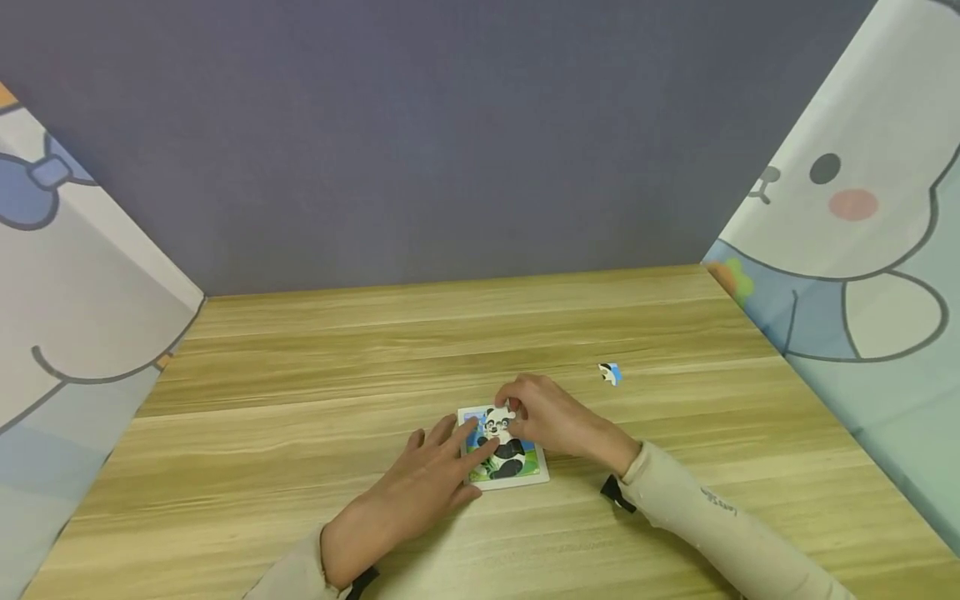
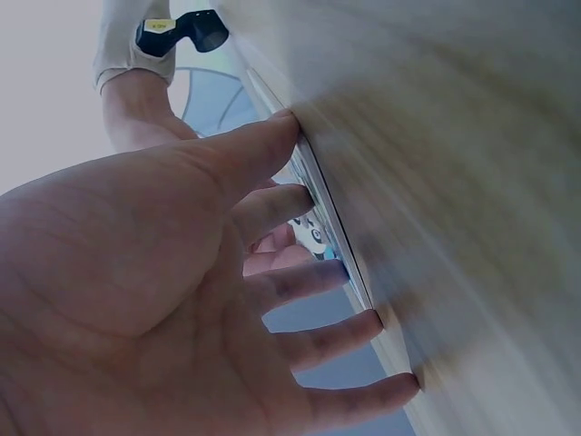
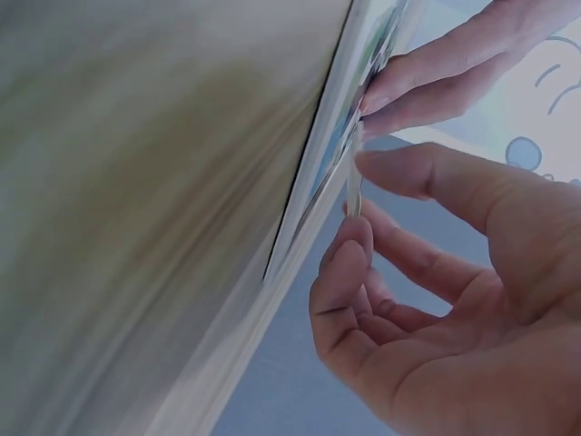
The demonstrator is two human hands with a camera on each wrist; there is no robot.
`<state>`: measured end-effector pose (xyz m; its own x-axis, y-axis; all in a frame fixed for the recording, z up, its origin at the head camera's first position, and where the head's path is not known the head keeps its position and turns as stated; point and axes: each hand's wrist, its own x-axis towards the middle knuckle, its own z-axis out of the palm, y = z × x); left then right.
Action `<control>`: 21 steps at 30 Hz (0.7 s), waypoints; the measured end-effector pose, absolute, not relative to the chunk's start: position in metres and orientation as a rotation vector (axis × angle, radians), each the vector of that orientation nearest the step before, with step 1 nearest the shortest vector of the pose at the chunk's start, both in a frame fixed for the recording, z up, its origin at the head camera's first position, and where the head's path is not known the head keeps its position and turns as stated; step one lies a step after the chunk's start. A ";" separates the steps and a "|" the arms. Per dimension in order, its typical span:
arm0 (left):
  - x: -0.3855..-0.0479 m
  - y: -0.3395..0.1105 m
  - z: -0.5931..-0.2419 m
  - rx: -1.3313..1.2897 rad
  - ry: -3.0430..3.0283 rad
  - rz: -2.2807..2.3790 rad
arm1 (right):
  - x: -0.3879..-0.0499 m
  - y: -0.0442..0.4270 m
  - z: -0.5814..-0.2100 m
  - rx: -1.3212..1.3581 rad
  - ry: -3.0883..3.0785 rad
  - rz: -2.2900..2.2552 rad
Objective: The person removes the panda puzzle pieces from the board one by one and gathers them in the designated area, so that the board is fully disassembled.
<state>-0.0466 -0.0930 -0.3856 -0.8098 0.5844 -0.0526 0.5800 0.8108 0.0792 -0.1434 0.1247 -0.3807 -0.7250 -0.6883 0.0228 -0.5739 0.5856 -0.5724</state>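
Observation:
A white-framed panda puzzle point(image 1: 525, 468) lies on the wooden table, below the middle of the head view. My left hand point(image 1: 423, 483) lies across its left side with fingers spread, fingertips touching the picture and the frame's edge. In the left wrist view the left hand point(image 2: 209, 291) has nearly straight fingers along the board's edge. My right hand point(image 1: 555, 419) pinches a puzzle piece point(image 1: 501, 417) over the upper part of the picture. In the right wrist view the right hand point(image 3: 445, 291) holds the thin piece point(image 3: 355, 177) between thumb and fingers, tilted up from the board.
One loose piece, blue, white and black point(image 1: 611, 373), lies on the table point(image 1: 337, 358) behind and to the right of the board. A grey panel point(image 1: 450, 150) stands at the back, with cartoon-printed cloths point(image 1: 862, 292) at both sides.

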 end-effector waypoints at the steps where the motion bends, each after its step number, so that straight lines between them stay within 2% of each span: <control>1: -0.047 -0.093 -0.385 0.938 2.918 0.086 | -0.144 0.125 -0.381 -1.062 2.604 -0.834; 21: -0.048 -0.089 -0.389 0.937 2.898 0.106 | -0.163 0.162 -0.378 -1.147 2.505 -0.945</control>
<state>-0.0482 -0.0888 -0.3887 -0.8071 0.5865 -0.0680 0.5800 0.8091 0.0948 -0.1626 0.1624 -0.3784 -0.6678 -0.7422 0.0571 -0.5950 0.4861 -0.6401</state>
